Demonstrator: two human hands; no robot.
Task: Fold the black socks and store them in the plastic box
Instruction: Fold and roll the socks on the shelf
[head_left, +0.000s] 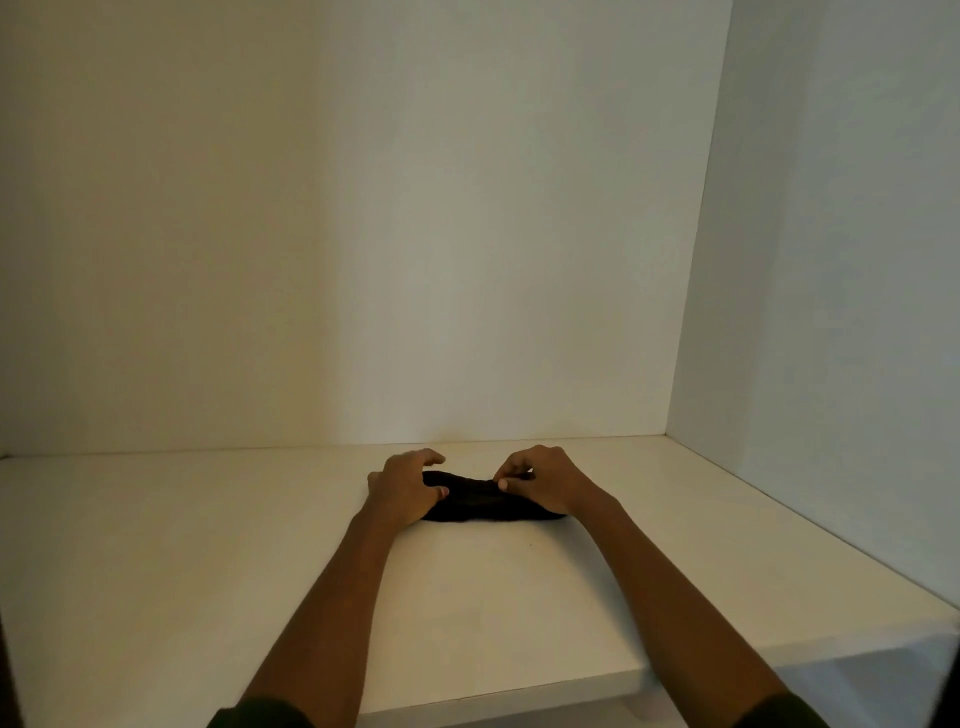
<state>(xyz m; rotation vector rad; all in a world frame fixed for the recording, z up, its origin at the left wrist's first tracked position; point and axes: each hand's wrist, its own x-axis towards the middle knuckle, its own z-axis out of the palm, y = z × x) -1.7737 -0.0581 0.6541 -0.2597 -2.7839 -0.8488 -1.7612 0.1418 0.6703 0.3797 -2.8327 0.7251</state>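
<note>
**Me:** Socks, black, bunched in a low heap on the white shelf, toward the back edge, roughly mid-width, close to the back wall. Going left to right: my left hand is on the heap's left end, fingers curled over the top, thumb pressed into the fabric. Reads as a loose clamp, not a tight fist.

**Checker:** Right side?

**Me:** My right hand is at the right end, thumb and forefinger pressed together, pinching a ridge of fabric along the top. Other fingers are curled; can't tell if they grip anything.

**Checker:** One sock or two?

**Me:** Can't tell, too dark, no seam visible. I'd call it mid-fold.

**Checker:** Box?

**Me:** No plastic box in view. Side wall on the right, that's it.

**Checker:** Risks?

**Me:** Fabric is limp, so if the pinch takes only the top layer, the fold likely comes apart or skews. If my left hand lets up early, the whole heap could slide on the smooth shelf instead of folding. And with the box out of sight, a loosely held bundle may unroll on the carry.
</note>
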